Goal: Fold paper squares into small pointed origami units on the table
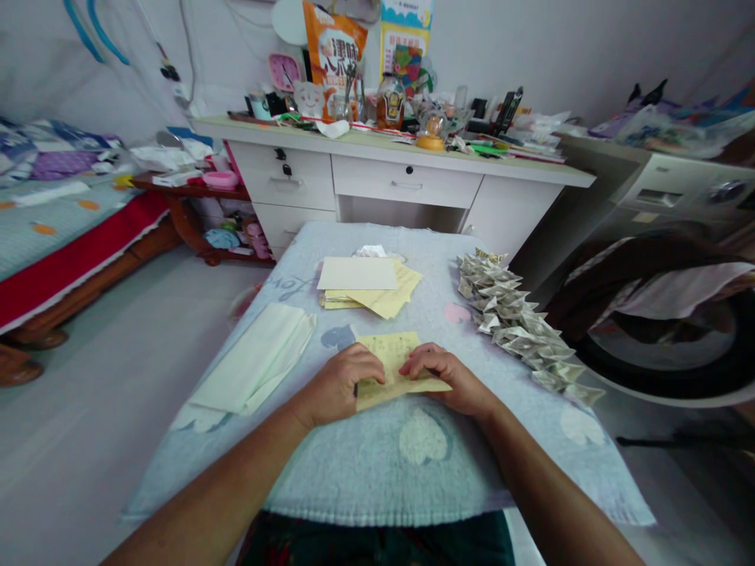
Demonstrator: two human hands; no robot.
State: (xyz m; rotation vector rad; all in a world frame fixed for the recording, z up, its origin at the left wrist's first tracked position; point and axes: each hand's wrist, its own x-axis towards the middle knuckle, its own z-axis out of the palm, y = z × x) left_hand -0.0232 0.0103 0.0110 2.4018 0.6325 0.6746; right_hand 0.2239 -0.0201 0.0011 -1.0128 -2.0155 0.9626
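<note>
A sheet of yellow paper (389, 346) lies on the cloth-covered table in front of me, its near edge lifted and curling over. My left hand (348, 380) grips that sheet at its left side, fingers bent around the edge. On the right side my right hand (451, 377) holds the same edge, with the thumb beneath and hidden. Beyond the hands sits a stack of yellow sheets (386, 300), topped by a pale card (357, 273). To the left rests a folded whitish-green sheet (253, 362). A long row of folded paper pieces (513, 314) runs along the right.
The blue tablecloth (330, 479) with heart prints hangs over the near edge. Behind the table stands a white desk (406, 185) crowded with jars and a snack bag (335, 59). At right is a front-loading washing machine (666, 192) with its door open; a bed (71, 228) stands left.
</note>
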